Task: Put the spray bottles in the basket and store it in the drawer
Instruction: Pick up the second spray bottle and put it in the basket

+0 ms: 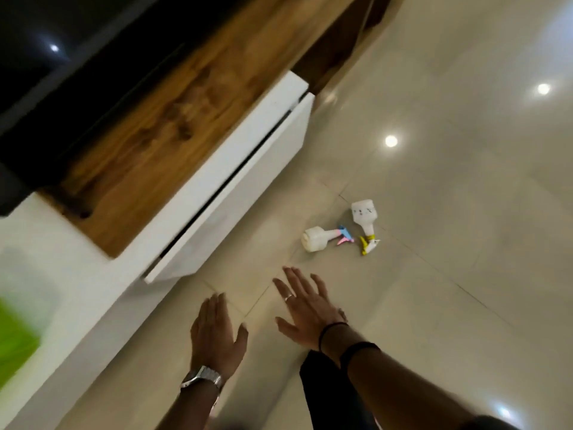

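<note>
Both hands were nearest the lens, held flat over the floor and gripping nothing. Left hand (pixel 215 333): fingers spread, palm down, a metal wristwatch (pixel 202 377) on the wrist. Right hand (pixel 307 305): fingers fanned, a ring on one finger, dark bands at the wrist.

Task items: two white spray bottles, both lying on their sides on the tiled floor (pixel 449 212), well beyond the fingertips.
- Bottle with pink and blue trigger (pixel 319 238): base towards the cabinet, nozzle pointing right.
- Bottle with yellow trigger (pixel 365 219): base away from the camera, nozzle towards it. The two nozzles lay just beside each other; contact could not be told.

Surroundings: white drawer front (pixel 235 193) of the low cabinet, just left of the bottles, with a dark gap along its top edge; whether it stood ajar could not be told. Wooden top (pixel 173 113) above it. Blurred green shape (pixel 18 333) at the left edge, possibly the basket, unconfirmed.

Risks, as judged: round bottles on glossy tile would likely roll or skid if nudged instead of gripped; taking both at once by the crowded nozzles could drop one or squeeze a trigger. The basket lay out of clear sight, so loading would need a turn away.
</note>
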Available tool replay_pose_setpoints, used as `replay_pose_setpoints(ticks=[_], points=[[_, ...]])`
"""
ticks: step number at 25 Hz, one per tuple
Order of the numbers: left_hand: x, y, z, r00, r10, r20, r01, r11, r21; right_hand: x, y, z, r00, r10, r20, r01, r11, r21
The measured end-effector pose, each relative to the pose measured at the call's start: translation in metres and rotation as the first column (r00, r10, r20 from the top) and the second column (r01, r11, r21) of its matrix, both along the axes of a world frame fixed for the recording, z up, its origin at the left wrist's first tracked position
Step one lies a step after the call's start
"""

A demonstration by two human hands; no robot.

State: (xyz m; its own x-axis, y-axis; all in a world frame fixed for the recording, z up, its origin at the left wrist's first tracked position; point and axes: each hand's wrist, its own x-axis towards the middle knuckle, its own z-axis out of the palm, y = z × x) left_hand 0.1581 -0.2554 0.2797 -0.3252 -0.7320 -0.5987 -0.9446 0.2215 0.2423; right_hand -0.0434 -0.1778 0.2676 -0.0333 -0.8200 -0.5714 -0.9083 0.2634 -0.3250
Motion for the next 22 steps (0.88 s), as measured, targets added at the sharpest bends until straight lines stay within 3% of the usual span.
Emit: replay_pose_setpoints(ticks=[4, 9, 16, 22], points=[[-0.135, -0.01, -0.064, 0.968, -0.249, 0.005, 0.249, 0.968, -0.028, -0.1, 0.036, -0.069, 0.96, -0.278, -0.025, 0.279, 0.956, 0.087], [-0.236, -0.007, -0.162, 0.898, -0.437, 0.055, 0.439, 0.898, -0.033, -0.155, 0.058, -0.156, 0.868, -0.496, 0.008, 0.487, 0.855, 0.18], [-0.284, -0.013, -0.296, 0.745, -0.619, 0.248, 0.64, 0.768, -0.005, -0.17, 0.075, -0.248, 0.766, -0.631, 0.119, 0.596, 0.768, 0.237], [-0.307, -0.04, -0.347, 0.68, -0.666, 0.307, 0.684, 0.727, 0.062, -0.16, 0.099, -0.268, 0.708, -0.688, 0.159, 0.63, 0.718, 0.296]])
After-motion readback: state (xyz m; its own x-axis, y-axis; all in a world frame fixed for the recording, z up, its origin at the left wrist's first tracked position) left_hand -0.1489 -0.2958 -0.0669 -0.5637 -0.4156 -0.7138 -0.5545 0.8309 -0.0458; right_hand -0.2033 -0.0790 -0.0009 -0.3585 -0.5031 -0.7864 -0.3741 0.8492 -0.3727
